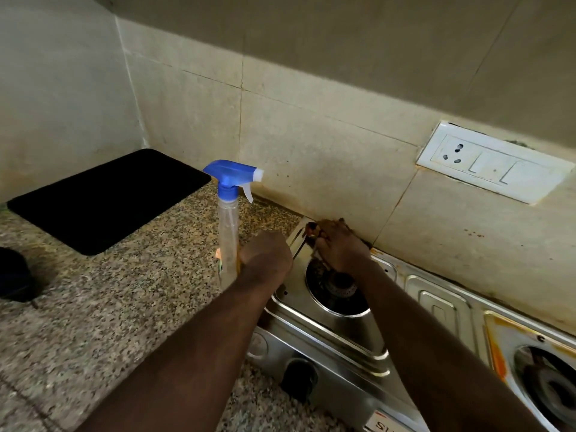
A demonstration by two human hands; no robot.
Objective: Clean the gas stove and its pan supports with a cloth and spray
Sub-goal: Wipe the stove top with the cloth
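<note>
left hand grips the blue-triggered clear plastic spray bottle beside the stainless steel gas stove, right hand presses on its back left corner, grip unclear; orange stains ring the right burner, so much seems left

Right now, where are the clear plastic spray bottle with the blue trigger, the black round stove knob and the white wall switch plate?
Clear plastic spray bottle [228, 227]: head view, mid clear body.
Black round stove knob [299, 380]: head view, knob face.
White wall switch plate [495, 162]: head view, plate centre.
</note>
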